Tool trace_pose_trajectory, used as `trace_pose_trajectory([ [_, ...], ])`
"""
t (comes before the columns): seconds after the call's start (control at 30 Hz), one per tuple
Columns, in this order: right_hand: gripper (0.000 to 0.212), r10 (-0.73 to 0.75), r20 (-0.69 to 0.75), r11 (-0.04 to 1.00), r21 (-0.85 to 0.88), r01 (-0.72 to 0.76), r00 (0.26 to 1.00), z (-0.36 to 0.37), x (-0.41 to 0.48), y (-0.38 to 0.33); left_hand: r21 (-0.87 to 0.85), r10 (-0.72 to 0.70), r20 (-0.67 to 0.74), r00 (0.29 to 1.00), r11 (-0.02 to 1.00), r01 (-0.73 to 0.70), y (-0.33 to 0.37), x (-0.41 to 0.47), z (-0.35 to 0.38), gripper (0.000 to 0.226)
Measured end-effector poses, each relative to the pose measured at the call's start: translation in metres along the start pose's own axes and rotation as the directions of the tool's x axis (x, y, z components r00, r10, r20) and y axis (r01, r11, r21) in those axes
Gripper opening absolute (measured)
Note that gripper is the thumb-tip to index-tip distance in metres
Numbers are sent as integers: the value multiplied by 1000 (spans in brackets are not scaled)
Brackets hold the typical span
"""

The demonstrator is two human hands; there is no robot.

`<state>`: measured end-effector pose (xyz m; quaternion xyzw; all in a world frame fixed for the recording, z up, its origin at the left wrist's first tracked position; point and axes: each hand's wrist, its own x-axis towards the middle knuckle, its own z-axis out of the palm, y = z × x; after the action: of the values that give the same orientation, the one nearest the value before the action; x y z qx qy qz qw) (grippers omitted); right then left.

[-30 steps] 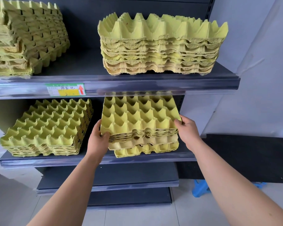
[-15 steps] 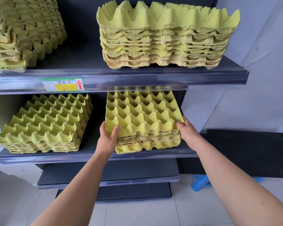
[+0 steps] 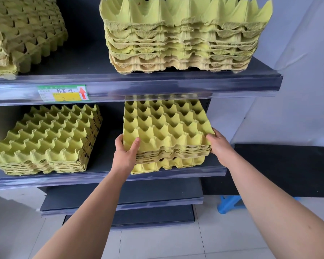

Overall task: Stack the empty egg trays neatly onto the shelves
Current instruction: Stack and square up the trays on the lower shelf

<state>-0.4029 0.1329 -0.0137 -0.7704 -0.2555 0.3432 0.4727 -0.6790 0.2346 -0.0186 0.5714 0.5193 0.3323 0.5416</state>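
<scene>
A small stack of yellow-green egg trays sits on the middle shelf at its right side. My left hand grips the stack's front left corner, thumb curled over the top tray. My right hand holds the front right corner, fingers wrapped round the edge. The bottom tray of the stack sticks out a little toward the shelf front. A taller stack of egg trays stands on the same shelf to the left.
The upper shelf carries a tall tray stack on the right and another stack on the left, above a price label. Two lower shelves lie below. A blue stool stands on the tiled floor at right.
Both hands have pushed the tray stack further back onto the middle shelf. My left thumb has come up over the top tray's corner. The camera has moved closer.
</scene>
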Motion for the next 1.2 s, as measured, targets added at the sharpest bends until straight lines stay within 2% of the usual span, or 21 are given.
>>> trace_pose_trajectory([
  [0.13, 62, 57, 78, 995, -86, -50, 995, 0, 8, 14, 41, -25, 14, 1000, 999, 24, -12, 0, 3, 72],
  [0.33, 53, 5, -23, 999, -48, -6, 1000, 1, 10, 0, -9, 45, -55, 997, 999, -46, 0, 10, 1, 73],
  [0.47, 45, 11, 33, 1000, -12, -11, 999, 9, 8, -2, -63, -17, 13, 1000, 998, 17, -6, 16, -2, 77],
  [0.57, 71, 29, 78, 1000, 8, -30, 997, 7, 13, 5, -87, -66, 62, 996, 994, 71, -12, 13, -3, 83],
  [0.63, 76, 20, 115, 999, 38, -24, 993, 2, 26, 18, -102, -101, 99, 990, 989, 111, -10, 11, -4, 95],
  [0.7, 72, 7, 109, 999, 41, -11, 994, 3, 19, 13, -95, -96, 103, 990, 990, 106, -8, 10, -7, 100],
  [0.77, 63, -24, 82, 998, 58, 19, 996, 4, 15, 7, -89, -76, 65, 995, 993, 82, -6, 10, -8, 92],
  [0.87, 61, -63, 49, 993, 104, 58, 997, 3, 14, -3, -91, -32, 5, 999, 995, 33, 4, 11, -7, 84],
  [1.07, 43, -115, -17, 966, 229, 116, 993, -7, 14, -12, -79, 94, -36, 995, 992, -97, 25, 5, -2, 79],
  [1.2, 40, -130, 12, 968, 216, 124, 991, -5, 7, -14, -74, 79, -43, 996, 994, -82, 25, 8, -3, 80],
])
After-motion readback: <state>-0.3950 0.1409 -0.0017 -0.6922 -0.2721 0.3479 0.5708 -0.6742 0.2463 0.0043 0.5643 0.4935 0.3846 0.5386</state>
